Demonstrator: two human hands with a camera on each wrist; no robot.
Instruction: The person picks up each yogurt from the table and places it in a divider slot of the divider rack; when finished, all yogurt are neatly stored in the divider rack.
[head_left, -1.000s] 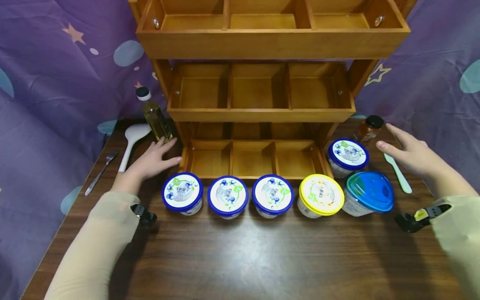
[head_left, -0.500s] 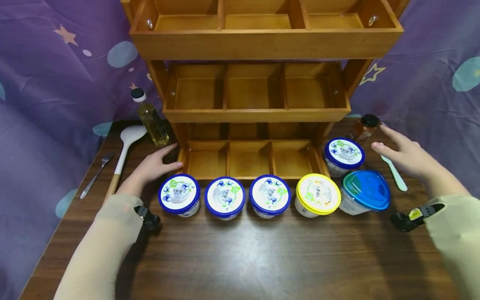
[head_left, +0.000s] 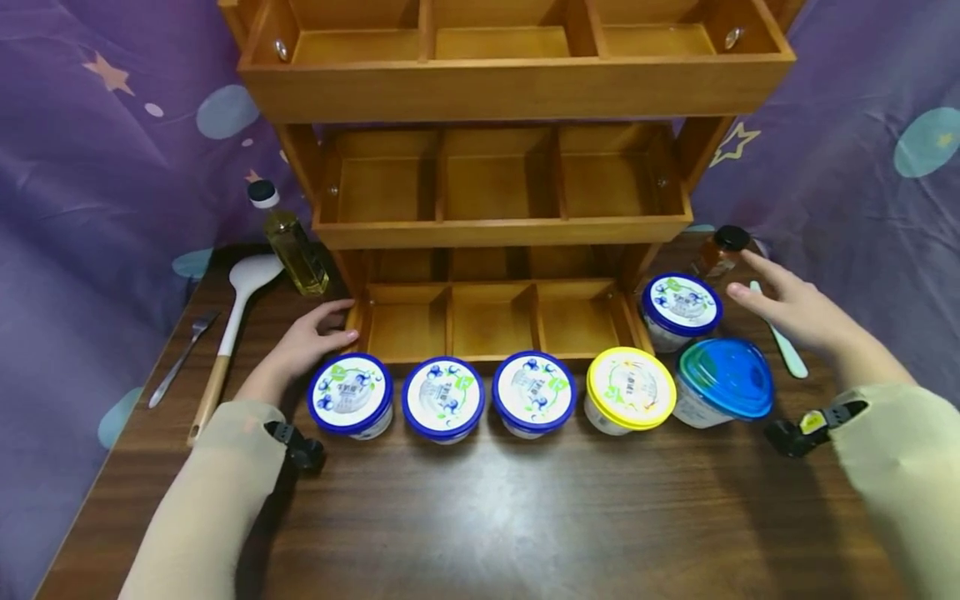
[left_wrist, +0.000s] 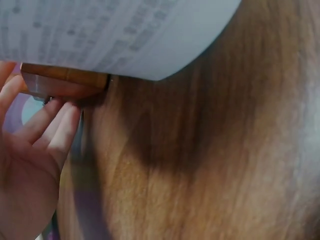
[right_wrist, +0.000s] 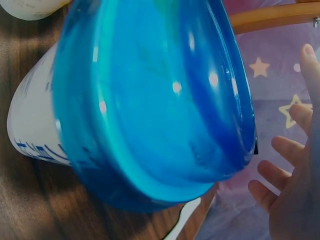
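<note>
Dark wooden table (head_left: 480,508) against a purple starry cloth: both hands settle at the foot of a wooden rack (head_left: 495,321).

Nearest stands a row of lidded tubs (head_left: 442,397). Behind it, the left hand (head_left: 303,350), fingers loosely curled and holding nothing, touches the rack's lower left corner. The right hand (head_left: 795,310) hovers spread, gripping nothing, beside a blue-rimmed tub (head_left: 680,308) and small jar (head_left: 718,250). Best to brace the rack steadily and close squarely on one item without nudging neighbours.
</note>
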